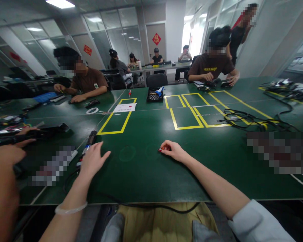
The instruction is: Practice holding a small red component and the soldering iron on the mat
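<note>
My left hand [93,161] is held over the green table with its thumb apart from the fingers, and it holds nothing. Just beyond and left of it lies a black rod-shaped tool [91,137] with blue and red parts, partly hidden by the hand; it may touch the fingers, I cannot tell. Right of centre, my right hand [173,151] pinches a small red-and-black piece [160,150] close to the tabletop. The piece is too small to name.
Yellow tape rectangles [189,128] mark the green table [141,181]. Beyond them stands a black tray [155,98] of small parts. Black cables [238,117] lie at right. Another person's arm [2,168] reaches in from the left. Co-workers sit across the table.
</note>
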The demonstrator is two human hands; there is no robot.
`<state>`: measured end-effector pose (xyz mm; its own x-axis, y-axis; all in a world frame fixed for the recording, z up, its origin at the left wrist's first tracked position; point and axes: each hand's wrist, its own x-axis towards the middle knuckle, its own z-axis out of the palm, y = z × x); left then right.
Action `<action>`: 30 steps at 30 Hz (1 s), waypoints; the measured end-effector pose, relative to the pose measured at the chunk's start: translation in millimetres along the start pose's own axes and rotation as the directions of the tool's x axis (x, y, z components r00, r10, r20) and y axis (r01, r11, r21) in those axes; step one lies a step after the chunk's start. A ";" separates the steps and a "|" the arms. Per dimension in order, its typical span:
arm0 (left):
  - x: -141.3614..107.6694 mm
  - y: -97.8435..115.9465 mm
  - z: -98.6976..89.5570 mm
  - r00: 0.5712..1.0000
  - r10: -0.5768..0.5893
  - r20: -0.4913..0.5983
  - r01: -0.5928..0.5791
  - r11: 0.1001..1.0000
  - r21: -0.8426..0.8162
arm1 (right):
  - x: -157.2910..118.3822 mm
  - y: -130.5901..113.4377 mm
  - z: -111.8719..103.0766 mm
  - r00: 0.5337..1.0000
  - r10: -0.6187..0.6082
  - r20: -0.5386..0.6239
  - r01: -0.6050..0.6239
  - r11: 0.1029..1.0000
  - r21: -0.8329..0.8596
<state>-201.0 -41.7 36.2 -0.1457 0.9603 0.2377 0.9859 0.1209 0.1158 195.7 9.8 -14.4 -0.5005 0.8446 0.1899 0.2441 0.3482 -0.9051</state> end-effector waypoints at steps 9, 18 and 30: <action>-10.9 -108.9 12.5 0.963 -0.227 0.146 0.202 0.965 0.167 | -1.7 -5.0 -0.1 1.000 -0.017 -0.002 0.017 1.000 -0.014; -7.0 -63.4 -1.3 0.969 -0.167 0.182 0.143 0.980 0.140 | -1.2 -5.1 0.0 0.999 -0.037 0.004 0.037 0.999 -0.016; -11.8 90.0 15.3 0.982 0.089 0.164 -0.083 0.996 -0.045 | -2.7 -9.0 0.5 0.996 -0.089 -0.016 0.087 0.993 -0.076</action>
<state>-109.3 -38.4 29.1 -0.0415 0.9955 0.0854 0.9899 0.0293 0.1389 194.4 4.2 -6.9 -0.5066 0.8169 0.2756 0.2617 0.4503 -0.8537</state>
